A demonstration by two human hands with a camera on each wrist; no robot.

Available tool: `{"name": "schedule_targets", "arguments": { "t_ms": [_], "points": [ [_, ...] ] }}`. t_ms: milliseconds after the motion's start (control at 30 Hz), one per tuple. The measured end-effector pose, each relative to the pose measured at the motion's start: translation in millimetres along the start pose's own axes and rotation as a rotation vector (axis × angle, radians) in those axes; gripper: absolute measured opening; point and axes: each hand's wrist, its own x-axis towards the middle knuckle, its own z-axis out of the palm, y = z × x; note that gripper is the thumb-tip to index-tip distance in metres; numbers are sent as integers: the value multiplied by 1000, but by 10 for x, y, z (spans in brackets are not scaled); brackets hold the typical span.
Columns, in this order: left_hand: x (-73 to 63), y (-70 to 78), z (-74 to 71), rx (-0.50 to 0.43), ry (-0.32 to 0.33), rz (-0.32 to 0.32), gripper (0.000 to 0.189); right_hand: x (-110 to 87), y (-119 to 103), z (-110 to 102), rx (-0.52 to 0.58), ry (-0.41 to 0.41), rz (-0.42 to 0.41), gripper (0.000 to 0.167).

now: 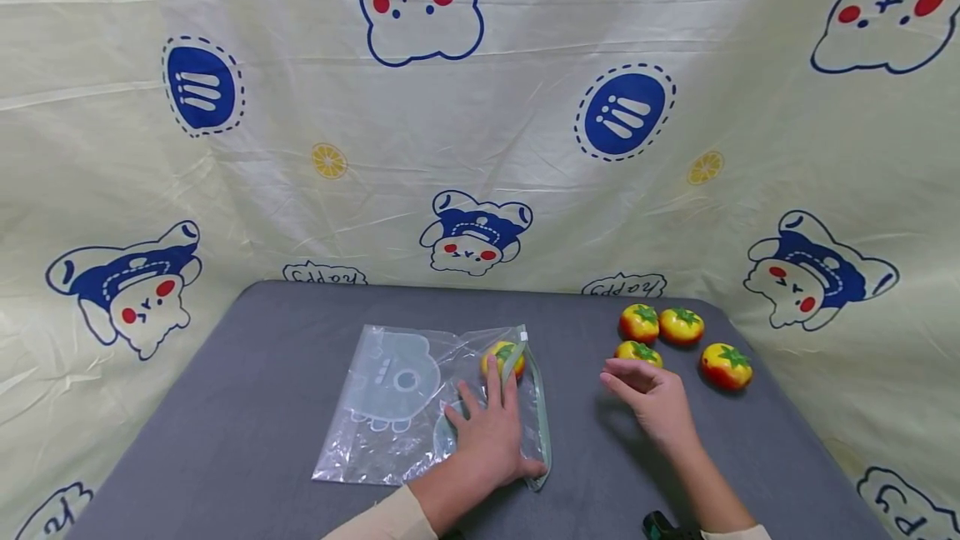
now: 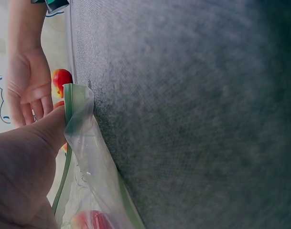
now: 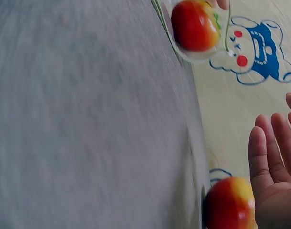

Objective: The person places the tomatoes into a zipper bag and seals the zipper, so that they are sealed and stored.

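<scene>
A clear zip bag point(image 1: 352, 448) with a green-edged mouth and pale cartoon print lies flat on the grey table. Inside it, near the mouth, sits one red-and-yellow fruit with a green leafy top point(image 1: 492, 355). My left hand point(image 1: 489, 438) rests spread over the bag's mouth end, fingertips just below that fruit and thumb at the green edge point(image 2: 69, 107). Off to the right, my right hand point(image 1: 651, 400) hovers with fingers extended and nothing in them. A similar fruit point(image 1: 637, 352) is directly beyond its fingertips, partly covered by the hand in the head view.
Three more such fruits stand at the table's back right: one point(image 1: 638, 322), its neighbour point(image 1: 682, 327), and another point(image 1: 726, 367) near the right edge. A printed curtain point(image 1: 510, 140) hangs behind the table point(image 1: 247, 407). A dark wrist device point(image 1: 660, 525) shows at the right sleeve.
</scene>
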Motion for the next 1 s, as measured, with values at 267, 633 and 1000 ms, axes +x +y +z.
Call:
{"name": "schedule_targets", "arguments": {
  "t_ms": [267, 633, 1000],
  "points": [
    [-10, -6, -13, -9, -3, 10, 134, 33, 75, -255, 60, 129, -10, 44],
    [-3, -10, -18, -11, -7, 11, 132, 49, 98, -570, -56, 266, 33, 40],
    [6, -4, 9, -9, -9, 0, 133, 124, 281, -779, -47, 433, 100, 39]
  ]
}}
